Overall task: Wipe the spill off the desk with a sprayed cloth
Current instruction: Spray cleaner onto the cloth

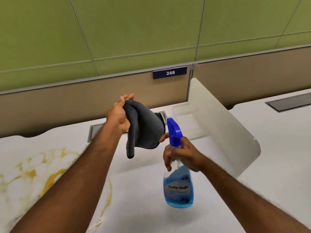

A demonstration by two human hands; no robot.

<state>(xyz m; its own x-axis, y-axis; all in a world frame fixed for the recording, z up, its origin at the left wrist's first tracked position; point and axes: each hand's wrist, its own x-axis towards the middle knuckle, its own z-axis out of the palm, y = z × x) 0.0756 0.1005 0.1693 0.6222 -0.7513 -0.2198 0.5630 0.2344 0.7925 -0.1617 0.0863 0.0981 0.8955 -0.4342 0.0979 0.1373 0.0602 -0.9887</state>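
Left hand (pixel 118 117) raised, gripping grey cloth (pixel 145 126), right hand (pixel 182 154) clasping spray bottle (pixel 178 185) neck — finger seemingly on trigger

Two bare forearms show, without sleeves, watch, bracelet or gloves. The left hand (pixel 117 117) and the right hand (pixel 183 154) carry no rings that can be seen. Fine hair lies along both forearms. The fingernails are short and unpainted. Above the forearms, nothing of the body is in frame.
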